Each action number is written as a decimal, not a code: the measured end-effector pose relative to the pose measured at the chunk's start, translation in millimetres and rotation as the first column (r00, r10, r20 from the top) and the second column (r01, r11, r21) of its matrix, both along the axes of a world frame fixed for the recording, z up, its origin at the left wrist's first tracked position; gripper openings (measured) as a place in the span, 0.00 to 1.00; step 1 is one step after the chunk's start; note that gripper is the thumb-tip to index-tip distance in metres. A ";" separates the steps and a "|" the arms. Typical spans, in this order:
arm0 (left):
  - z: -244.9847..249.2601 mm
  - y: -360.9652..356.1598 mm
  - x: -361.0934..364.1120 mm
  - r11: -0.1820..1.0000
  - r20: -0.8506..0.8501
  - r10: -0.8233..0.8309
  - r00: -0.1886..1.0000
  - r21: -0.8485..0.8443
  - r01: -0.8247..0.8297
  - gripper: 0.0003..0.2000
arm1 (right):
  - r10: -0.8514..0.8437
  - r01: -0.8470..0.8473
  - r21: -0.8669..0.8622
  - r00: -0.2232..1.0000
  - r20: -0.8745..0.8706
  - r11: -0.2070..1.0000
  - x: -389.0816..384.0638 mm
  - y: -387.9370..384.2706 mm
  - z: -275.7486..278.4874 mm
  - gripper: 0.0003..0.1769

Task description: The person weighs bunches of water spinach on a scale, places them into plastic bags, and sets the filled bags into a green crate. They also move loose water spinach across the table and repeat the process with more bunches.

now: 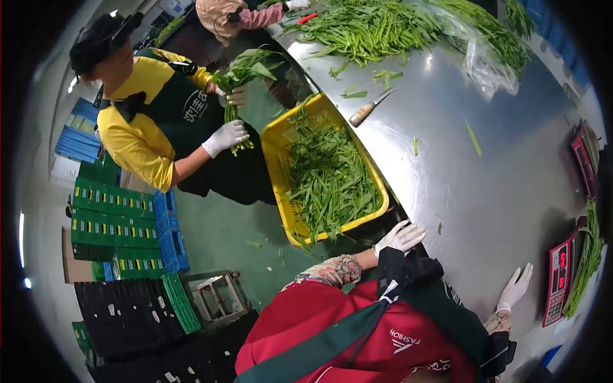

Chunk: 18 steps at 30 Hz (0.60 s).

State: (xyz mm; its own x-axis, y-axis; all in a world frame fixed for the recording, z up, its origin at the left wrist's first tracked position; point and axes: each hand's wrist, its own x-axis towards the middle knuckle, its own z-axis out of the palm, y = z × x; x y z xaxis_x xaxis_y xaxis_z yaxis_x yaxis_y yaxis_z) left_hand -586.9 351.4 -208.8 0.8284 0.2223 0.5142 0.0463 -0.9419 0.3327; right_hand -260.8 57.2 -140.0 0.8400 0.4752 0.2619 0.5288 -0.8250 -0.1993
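Observation:
My left hand [400,237], in a white glove, lies with fingers extended on the edge of the metal table [466,191]. Just beyond it stands a yellow plastic basket [378,214] holding loose leafy greens [332,182]. My right hand [516,287], also gloved, is stretched out flat on the tabletop and holds nothing. Beside it is a red digital scale [557,281] with a bunch of long green stems [586,255] at its far side. A hooked knife with a wooden handle [363,115] lies farther along the table, near the basket.
A big heap of leafy greens [370,29] and a clear plastic bag [485,60] cover the table's far end. Across the basket, a co-worker in yellow [137,137] holds a bunch of greens [239,76]. Green crates [115,223] are stacked at left; another scale [584,159] sits right.

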 end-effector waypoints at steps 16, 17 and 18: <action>17.1 -19.3 0.6 0.979 -0.099 0.092 0.991 -0.172 -0.108 0.28 | -0.017 0.017 0.002 1.000 0.008 1.000 -1.6 -2.4 0.8 0.23; 20.1 -17.8 -0.6 0.983 -0.075 0.087 0.993 -0.156 -0.098 0.28 | -0.028 0.028 -0.005 1.000 0.013 1.000 -1.3 -2.7 -3.0 0.24; 20.2 -16.0 -0.3 0.986 -0.049 0.083 0.995 -0.142 -0.089 0.29 | -0.038 0.039 -0.012 0.999 0.018 0.999 0.0 -3.6 -3.7 0.24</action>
State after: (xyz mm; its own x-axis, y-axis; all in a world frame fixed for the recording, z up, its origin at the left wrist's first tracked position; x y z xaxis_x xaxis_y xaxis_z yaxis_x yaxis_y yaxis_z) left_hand -587.3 335.4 -188.6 0.8235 0.3628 0.4361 0.1421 -0.8762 0.4605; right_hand -260.8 53.5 -143.7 0.8530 0.4460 0.2709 0.5000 -0.8472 -0.1795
